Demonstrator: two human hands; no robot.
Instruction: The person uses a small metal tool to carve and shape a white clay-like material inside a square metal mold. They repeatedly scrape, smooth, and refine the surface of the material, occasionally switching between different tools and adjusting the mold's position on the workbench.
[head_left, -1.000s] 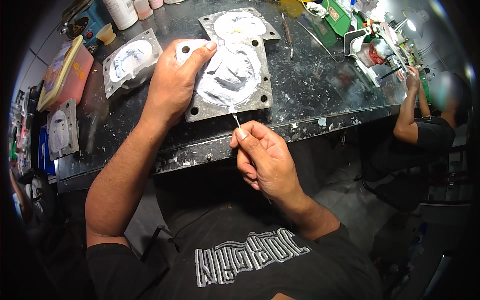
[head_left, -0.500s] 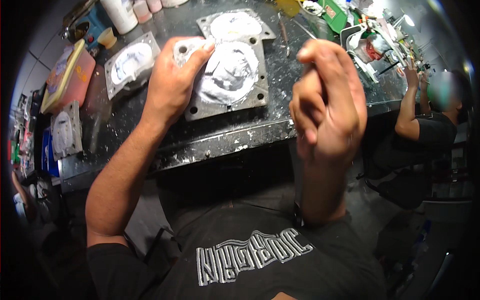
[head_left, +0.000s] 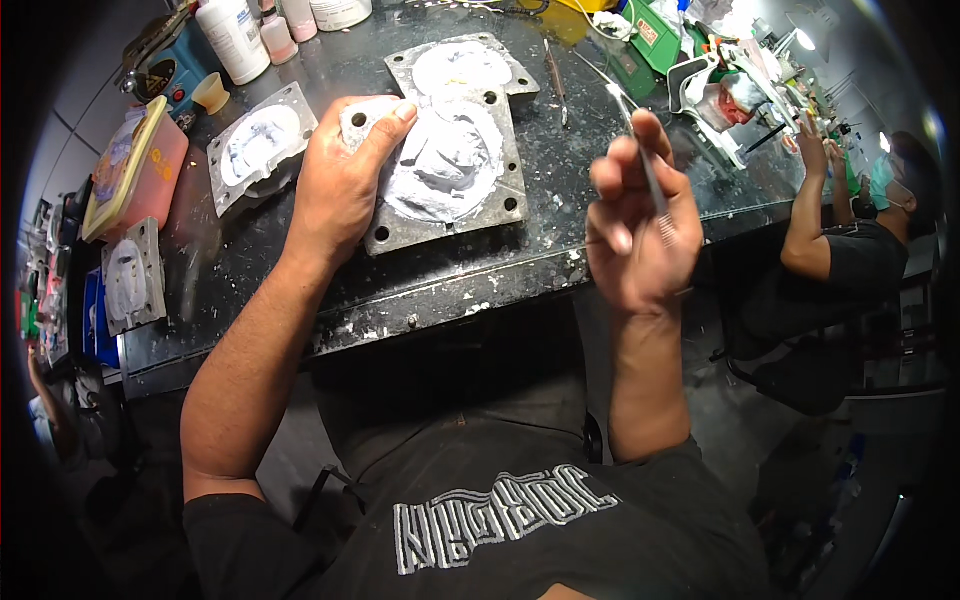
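My left hand (head_left: 343, 180) grips the left side of a square grey metal flask half (head_left: 507, 170), its thumb over the top near a corner hole. White plaster (head_left: 440, 165) with a raised, uneven, ridged middle fills the flask half. To the right, above the bench's front edge, my right hand (head_left: 645, 215) is raised, palm partly up and slightly blurred. Its fingers close around a slim metal carving tool (head_left: 655, 185) with a ridged grip, which points up and away from me. The tool is apart from the plaster.
Another plaster-filled flask half (head_left: 465, 65) lies behind, and a third (head_left: 258, 140) at left. A slim tool (head_left: 556, 85) lies on the black bench (head_left: 560, 200). A pink tub (head_left: 150, 165) and white bottle (head_left: 235, 40) stand left. A co-worker (head_left: 850, 230) sits at right.
My right hand has turned and moved a little left, so the carving tool in it now shows. My left hand still grips the flask half. The whole view has shifted slightly.
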